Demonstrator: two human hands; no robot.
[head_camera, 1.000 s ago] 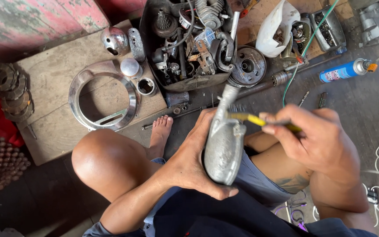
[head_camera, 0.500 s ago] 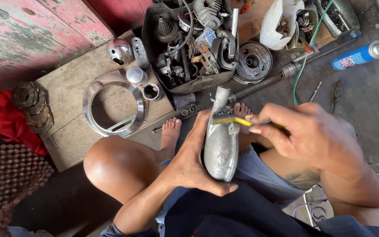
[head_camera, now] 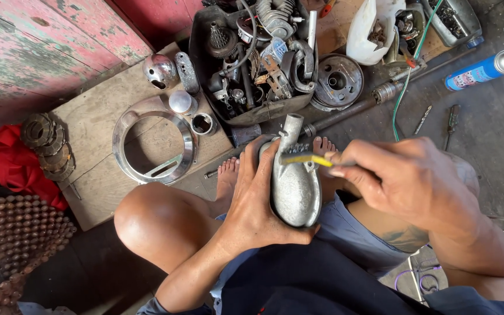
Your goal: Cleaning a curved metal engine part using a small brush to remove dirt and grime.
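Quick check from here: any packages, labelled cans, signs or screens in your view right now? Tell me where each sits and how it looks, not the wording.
Blue cylindrical spray can with printed label, grey shoulder and orange cap: lying on the grey floor, upper right.
White plastic jug cut open: top centre-right, holding small metal parts.
Black plastic tub of greasy engine parts: top centre, beyond the hands.
No signs or screens in view.

The left hand (head_camera: 258, 201) hides the metal casing's (head_camera: 296, 186) left side; the brush (head_camera: 304, 158) handle vanishes inside the right hand (head_camera: 409, 181).
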